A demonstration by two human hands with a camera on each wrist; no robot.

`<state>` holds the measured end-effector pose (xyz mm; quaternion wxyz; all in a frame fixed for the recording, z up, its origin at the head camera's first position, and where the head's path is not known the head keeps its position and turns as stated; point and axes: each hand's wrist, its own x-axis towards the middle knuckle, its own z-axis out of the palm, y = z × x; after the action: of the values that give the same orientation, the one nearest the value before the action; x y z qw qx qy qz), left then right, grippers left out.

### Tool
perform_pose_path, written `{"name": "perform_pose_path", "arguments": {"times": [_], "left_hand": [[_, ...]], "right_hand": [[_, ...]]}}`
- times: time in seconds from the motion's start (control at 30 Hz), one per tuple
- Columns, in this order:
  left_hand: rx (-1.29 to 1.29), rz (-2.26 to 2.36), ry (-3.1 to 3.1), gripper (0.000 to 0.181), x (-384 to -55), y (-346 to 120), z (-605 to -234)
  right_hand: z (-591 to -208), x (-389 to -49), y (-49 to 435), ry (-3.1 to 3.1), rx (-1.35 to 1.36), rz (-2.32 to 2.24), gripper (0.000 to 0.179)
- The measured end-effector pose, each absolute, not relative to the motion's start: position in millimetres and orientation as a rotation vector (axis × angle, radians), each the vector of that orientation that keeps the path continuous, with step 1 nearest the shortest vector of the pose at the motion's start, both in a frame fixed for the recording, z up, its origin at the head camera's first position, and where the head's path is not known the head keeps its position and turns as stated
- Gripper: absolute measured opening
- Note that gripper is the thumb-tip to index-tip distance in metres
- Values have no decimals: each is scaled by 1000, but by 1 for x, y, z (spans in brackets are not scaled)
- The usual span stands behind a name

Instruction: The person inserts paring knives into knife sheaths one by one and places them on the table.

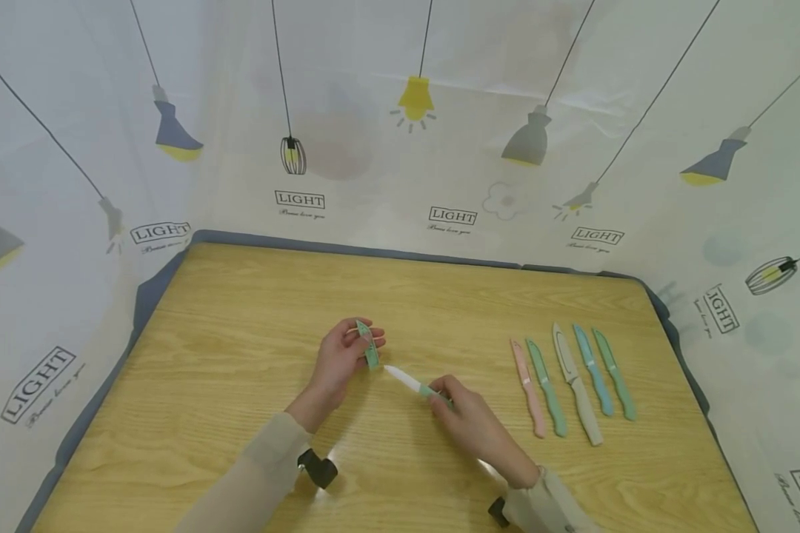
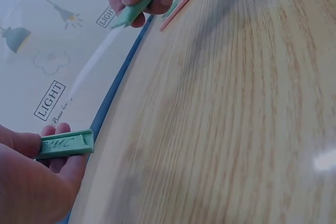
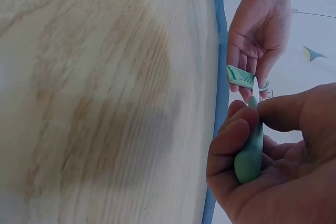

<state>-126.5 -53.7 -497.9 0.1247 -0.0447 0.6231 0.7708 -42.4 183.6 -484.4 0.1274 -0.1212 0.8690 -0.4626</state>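
A green knife sheath [image 1: 369,348] with raised lettering lies across the fingers of my left hand [image 1: 336,360], pinched under the thumb. Its end toward the right hand is bare, as the left wrist view shows the sheath [image 2: 68,144] sticking out past the fingers. My right hand [image 1: 465,418] grips the green handle [image 3: 251,153] of a small knife with a white blade [image 1: 402,377]. The blade points up and left, its tip a short way from the sheath's lower end. Both hands are held over the wooden table.
To the right several knives in sheaths lie side by side: a pink knife [image 1: 527,385], a green knife [image 1: 548,389], a larger beige knife [image 1: 578,389], a blue knife [image 1: 595,370] and another green knife [image 1: 616,377]. A printed curtain [image 1: 373,185] surrounds the wooden table [image 1: 273,289].
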Motion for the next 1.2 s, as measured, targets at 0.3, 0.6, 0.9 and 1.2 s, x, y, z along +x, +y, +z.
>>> {"name": "perform_pose_path", "arguments": {"times": [0.3, 0.6, 0.9, 1.2], "left_hand": [[-131, 2287, 1781, 33, -125, -49, -496], [-164, 2358, 1704, 33, -123, -46, -494], [-233, 2389, 1632, 33, -123, -44, -495], [-258, 2414, 1583, 34, -123, -45, -496]], "right_hand": [[-492, -42, 176, 2549, -357, -1312, 17], [-496, -44, 173, 2507, -348, -1368, 19], [-497, -44, 167, 2515, -291, -1332, 18], [-496, -45, 165, 2492, -315, -1353, 16]]}}
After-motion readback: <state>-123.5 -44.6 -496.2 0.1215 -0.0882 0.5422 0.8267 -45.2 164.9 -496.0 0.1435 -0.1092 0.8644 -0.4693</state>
